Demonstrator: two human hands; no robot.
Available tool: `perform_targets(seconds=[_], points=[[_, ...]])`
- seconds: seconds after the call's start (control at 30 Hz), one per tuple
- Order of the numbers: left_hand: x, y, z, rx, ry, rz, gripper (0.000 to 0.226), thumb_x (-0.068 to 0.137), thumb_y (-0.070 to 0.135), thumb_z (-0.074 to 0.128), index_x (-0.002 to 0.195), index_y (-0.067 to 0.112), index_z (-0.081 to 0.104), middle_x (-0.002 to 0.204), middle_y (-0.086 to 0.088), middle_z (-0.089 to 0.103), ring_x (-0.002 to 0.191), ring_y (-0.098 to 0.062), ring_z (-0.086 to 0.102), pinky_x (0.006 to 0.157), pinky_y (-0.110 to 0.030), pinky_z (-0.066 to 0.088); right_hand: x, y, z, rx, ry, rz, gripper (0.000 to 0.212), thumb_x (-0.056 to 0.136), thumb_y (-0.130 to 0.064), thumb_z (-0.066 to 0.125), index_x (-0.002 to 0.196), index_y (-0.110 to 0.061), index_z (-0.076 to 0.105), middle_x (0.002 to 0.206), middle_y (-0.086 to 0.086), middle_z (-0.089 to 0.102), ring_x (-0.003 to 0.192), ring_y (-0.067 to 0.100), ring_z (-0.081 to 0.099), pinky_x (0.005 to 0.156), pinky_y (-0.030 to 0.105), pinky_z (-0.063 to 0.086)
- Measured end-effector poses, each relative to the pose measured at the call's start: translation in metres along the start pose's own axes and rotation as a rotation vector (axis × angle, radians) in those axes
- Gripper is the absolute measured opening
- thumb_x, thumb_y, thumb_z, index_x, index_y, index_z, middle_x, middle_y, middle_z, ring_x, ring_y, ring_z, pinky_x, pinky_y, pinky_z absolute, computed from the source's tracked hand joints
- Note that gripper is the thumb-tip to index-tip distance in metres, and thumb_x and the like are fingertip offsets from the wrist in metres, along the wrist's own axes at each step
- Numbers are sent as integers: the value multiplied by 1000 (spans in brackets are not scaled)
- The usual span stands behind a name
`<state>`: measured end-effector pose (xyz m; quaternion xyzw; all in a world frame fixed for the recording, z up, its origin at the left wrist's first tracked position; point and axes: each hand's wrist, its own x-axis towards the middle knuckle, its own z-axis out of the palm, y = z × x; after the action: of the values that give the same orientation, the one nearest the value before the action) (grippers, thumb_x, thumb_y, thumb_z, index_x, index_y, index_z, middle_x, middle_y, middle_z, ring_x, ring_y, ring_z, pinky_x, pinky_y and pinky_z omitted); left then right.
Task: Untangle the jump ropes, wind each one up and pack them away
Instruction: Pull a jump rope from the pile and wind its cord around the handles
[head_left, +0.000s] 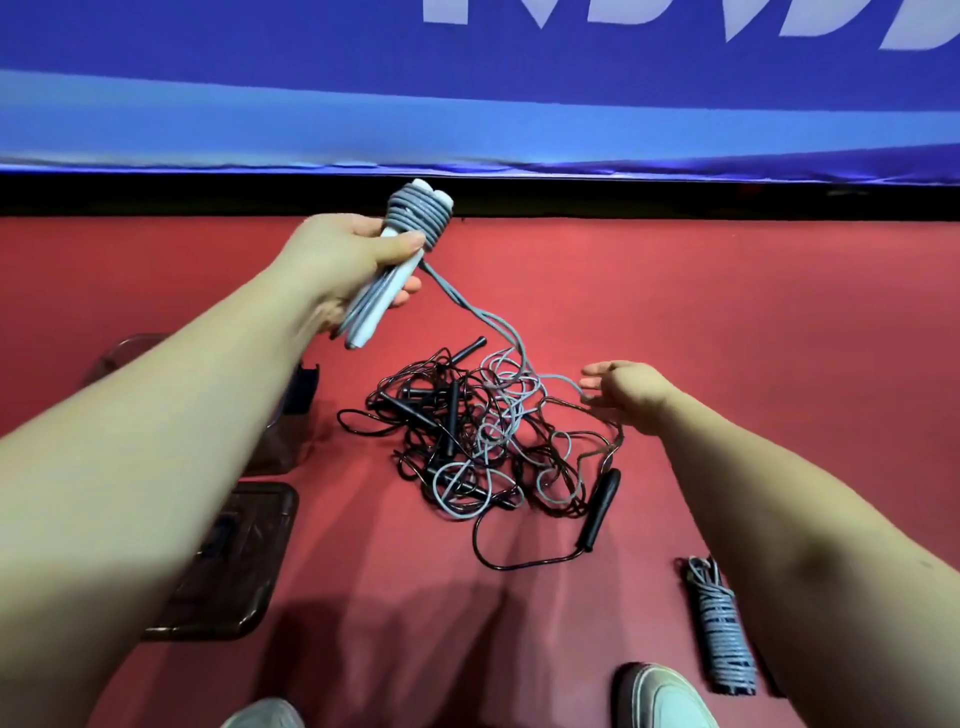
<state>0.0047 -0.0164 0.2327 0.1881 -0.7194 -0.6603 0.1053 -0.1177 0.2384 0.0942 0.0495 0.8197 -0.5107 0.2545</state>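
Observation:
My left hand (345, 262) grips a pair of pale grey handles (387, 280) held up above the floor, with grey rope wound in several turns round their upper ends (422, 214). From that coil the grey rope (485, 317) runs down into a tangled pile (478, 436) of grey and black ropes and black handles on the red floor. My right hand (626, 389) hovers at the pile's right side, fingers straight, fingertips at a grey strand. One black handle (600, 506) lies at the pile's right edge. A wound grey rope bundle (719, 626) lies at the lower right.
A dark translucent container (296, 410) stands on the left behind my left arm, and its flat lid (234, 561) lies nearer to me. A blue banner (467, 104) runs across the back. My shoes (660, 696) show at the bottom edge.

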Motion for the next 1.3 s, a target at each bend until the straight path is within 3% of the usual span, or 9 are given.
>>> perform_targets(seconds=[0.1,0.2,0.3,0.37,0.53,0.9,1.03,1.23,1.3], points=[[-1,-2,11,115,-9,31,9,87,14,66,82,9,60,74,-10,63,51,-8,65,49,-21,55,0,-23,8,-214,122,-33,32,95,-12,44,125,-3,52,118,16,61,89,25,60,70,30,54],[-1,-1,22,183,-5,57,10,86,13,67,85,7,59,72,-9,63,51,-8,64,50,-21,55,-29,-53,37,-366,65,-448,35,94,-36,50,122,-15,52,117,6,63,104,22,60,94,33,46],[0,3,27,188,1,71,15,85,14,69,89,5,58,72,-10,63,59,-16,65,51,-24,56,-73,-79,75,-286,-169,-637,52,86,-52,56,126,-21,45,103,-2,61,91,14,61,83,30,50],[-1,5,28,205,11,79,16,84,14,70,90,5,58,73,-11,63,61,-19,65,52,-27,57,-80,-84,97,-339,-24,-728,49,81,-55,61,112,-18,51,94,-2,63,86,18,60,74,34,48],[-2,4,20,225,34,86,15,85,13,69,79,10,56,74,-11,63,60,-17,64,58,-29,57,-70,-91,109,-324,108,-778,17,95,-30,45,94,-19,58,76,-5,68,76,16,66,74,37,52],[2,1,11,24,28,-42,15,85,13,69,79,5,58,70,-13,63,50,-11,66,49,-24,56,-53,-65,87,-204,-95,-790,41,88,8,25,122,-12,37,124,7,48,83,14,63,61,25,51],[4,1,3,15,51,-51,15,85,14,69,80,5,58,70,-13,63,51,-11,66,49,-23,55,-41,-51,74,-266,-126,-741,38,83,12,23,98,-18,40,104,7,50,76,16,58,75,41,50],[6,0,2,24,73,-57,15,88,13,65,77,6,56,65,-10,63,46,-7,64,46,-20,53,-32,-25,54,-343,-190,-598,43,81,19,22,78,-22,36,82,-4,49,71,13,50,62,11,43],[9,8,-6,-60,107,-55,17,91,15,61,77,8,54,57,-5,62,44,-5,62,44,-19,51,-25,-13,44,-373,-134,-547,40,84,16,27,79,-23,39,77,1,51,69,20,50,67,28,47]])
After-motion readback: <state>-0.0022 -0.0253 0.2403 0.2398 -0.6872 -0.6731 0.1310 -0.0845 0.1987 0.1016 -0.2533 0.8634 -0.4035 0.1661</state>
